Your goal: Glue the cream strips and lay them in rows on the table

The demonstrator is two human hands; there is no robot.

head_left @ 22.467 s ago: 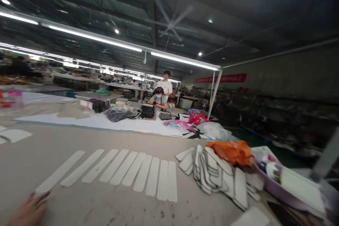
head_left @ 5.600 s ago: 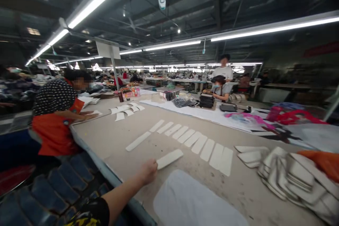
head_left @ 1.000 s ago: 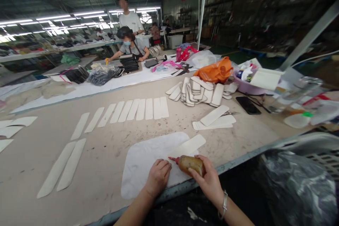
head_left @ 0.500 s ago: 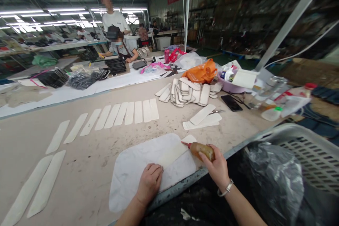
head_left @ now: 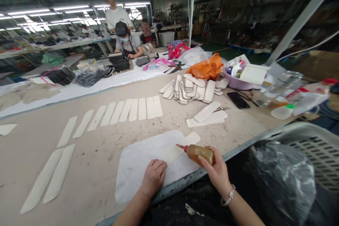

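right hand: glue bottle | near: strip, cloth, basket

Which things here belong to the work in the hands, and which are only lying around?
In use:
- glue bottle, held in the right hand
- white strip under its red tip
- white sheet beneath, pressed by the left hand

Lying about:
- black phone
- orange bag
- purple bowl
- plastic basket
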